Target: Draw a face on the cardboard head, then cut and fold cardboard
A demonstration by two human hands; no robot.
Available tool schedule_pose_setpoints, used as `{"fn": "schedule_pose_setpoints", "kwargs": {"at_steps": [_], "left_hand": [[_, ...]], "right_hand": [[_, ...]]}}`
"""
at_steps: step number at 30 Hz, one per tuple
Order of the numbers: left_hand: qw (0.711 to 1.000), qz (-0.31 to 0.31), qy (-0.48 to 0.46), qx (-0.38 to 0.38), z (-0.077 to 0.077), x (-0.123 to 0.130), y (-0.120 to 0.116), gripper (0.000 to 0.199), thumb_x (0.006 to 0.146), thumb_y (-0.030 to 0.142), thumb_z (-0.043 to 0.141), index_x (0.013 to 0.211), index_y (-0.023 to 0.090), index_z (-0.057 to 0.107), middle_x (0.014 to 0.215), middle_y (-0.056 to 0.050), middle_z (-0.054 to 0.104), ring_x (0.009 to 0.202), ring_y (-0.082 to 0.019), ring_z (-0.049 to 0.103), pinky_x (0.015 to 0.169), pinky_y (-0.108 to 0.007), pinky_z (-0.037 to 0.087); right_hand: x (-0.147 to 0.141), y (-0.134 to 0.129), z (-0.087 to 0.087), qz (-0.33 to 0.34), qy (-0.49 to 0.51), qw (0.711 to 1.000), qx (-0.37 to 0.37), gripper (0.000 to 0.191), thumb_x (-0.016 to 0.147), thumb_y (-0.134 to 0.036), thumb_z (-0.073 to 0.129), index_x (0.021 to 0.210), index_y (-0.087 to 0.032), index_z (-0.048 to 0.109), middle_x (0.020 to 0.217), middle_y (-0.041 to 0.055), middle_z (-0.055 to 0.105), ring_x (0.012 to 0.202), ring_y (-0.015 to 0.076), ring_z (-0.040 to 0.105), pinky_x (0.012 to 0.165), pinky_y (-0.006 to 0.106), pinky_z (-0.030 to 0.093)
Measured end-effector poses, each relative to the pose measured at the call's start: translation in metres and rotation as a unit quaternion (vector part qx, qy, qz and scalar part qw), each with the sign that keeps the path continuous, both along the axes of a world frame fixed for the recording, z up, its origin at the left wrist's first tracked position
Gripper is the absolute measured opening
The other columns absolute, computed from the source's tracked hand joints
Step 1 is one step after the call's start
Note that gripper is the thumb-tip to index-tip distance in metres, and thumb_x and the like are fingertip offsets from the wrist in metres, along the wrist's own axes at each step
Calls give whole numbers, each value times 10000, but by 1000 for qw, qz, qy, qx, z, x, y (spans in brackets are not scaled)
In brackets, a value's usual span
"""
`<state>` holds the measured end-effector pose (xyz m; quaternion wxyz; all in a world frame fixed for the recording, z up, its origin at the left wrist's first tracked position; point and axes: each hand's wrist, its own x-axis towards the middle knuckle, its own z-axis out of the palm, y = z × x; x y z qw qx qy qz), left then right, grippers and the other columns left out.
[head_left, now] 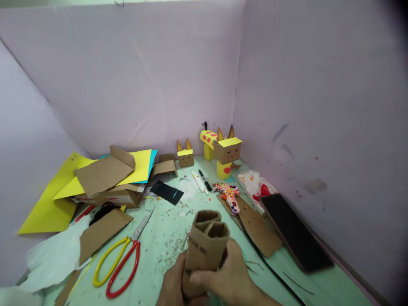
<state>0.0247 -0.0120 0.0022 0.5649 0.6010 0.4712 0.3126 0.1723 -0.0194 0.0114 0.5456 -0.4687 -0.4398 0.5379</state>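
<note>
Near the bottom centre, a piece of brown cardboard (205, 250) is rolled into a double tube, its two curled openings facing up. My left hand (174, 282) wraps round its lower left side, with some fingers hidden behind or under it. From the right, my right hand (231, 276) grips the same roll, its thumb lying across the front. Left of the hands lie scissors (135, 240) with one yellow and one red handle, blades apart. A patterned glue gun (231, 197) rests on a flat cardboard piece (259, 225) to the right.
A cardboard animal figure (228, 151) and a small cardboard head (185, 158) stand at the back. Yellow sheets (52, 199) and cardboard pile up left. White markers (199, 182), a black piece (166, 192) and scraps lie mid-table. A dark phone-like slab (296, 231) and black cable (270, 267) are right.
</note>
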Motion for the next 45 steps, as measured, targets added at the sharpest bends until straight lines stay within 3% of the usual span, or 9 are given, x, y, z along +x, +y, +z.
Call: {"fn": "schedule_pose_setpoints", "kwargs": {"at_steps": [3,5,9,12,15,22,27,34,45], "left_hand": [[1000,-17,3,-2,-2,-4,-8,617,539,363,809,1120,224,654,960,-77,712,960,-373,601,854,-420,460],[990,-49,-91,-92,-3,-7,-13,625,557,414,818,1118,204,641,974,-93,710,969,-357,610,831,-409,462],[884,-112,-309,-333,-8,-7,-16,531,606,481,799,1013,175,649,821,-107,736,706,-252,685,633,-320,486],[851,-124,-338,-382,-12,-1,-15,508,614,557,743,885,130,695,696,-102,718,556,-201,659,517,-266,469],[837,-115,-349,-405,-11,5,-13,544,683,600,653,864,93,726,703,-112,718,539,-195,648,499,-276,483],[910,104,-273,-295,-3,2,-7,465,678,407,760,1090,205,685,1107,-60,716,1054,-270,624,841,-314,485],[959,31,-213,-182,4,9,-3,694,623,409,774,1247,176,582,1172,-91,672,1094,-328,585,822,-332,475],[995,12,-76,-60,3,5,2,511,739,429,698,1179,180,622,1027,-38,701,938,-256,604,805,-308,457],[982,2,-137,-130,7,0,6,514,706,363,746,1131,103,621,872,-84,726,711,-200,641,619,-268,487]], "right_hand": [[4,9,7,-3,45,999,-5,602,432,-366,874,950,-211,609,833,34,691,760,237,612,657,338,487],[7,14,7,56,128,990,-2,727,431,-453,884,1047,-208,586,953,65,702,832,251,632,709,356,495],[8,21,2,187,367,908,-73,700,574,-600,787,1104,-183,600,1099,123,697,955,272,671,872,424,480],[4,27,-3,172,447,865,-149,701,493,-552,851,1050,-186,634,930,79,746,832,233,703,857,407,504],[3,34,-9,108,449,871,-170,584,476,-538,863,905,-192,672,746,12,740,682,180,688,735,329,542],[13,44,-10,-13,398,900,-175,482,461,-495,886,717,-153,663,593,-6,691,565,149,623,615,268,531],[11,48,-13,-45,381,907,-172,479,478,-481,881,758,-162,660,616,-30,681,598,144,615,675,275,524],[7,46,-14,-47,354,924,-138,397,561,-472,844,729,-177,638,593,-25,659,581,160,600,676,301,521],[3,47,-13,3,336,932,-137,379,678,-476,763,859,-163,653,701,28,720,731,217,681,794,370,535]]}}
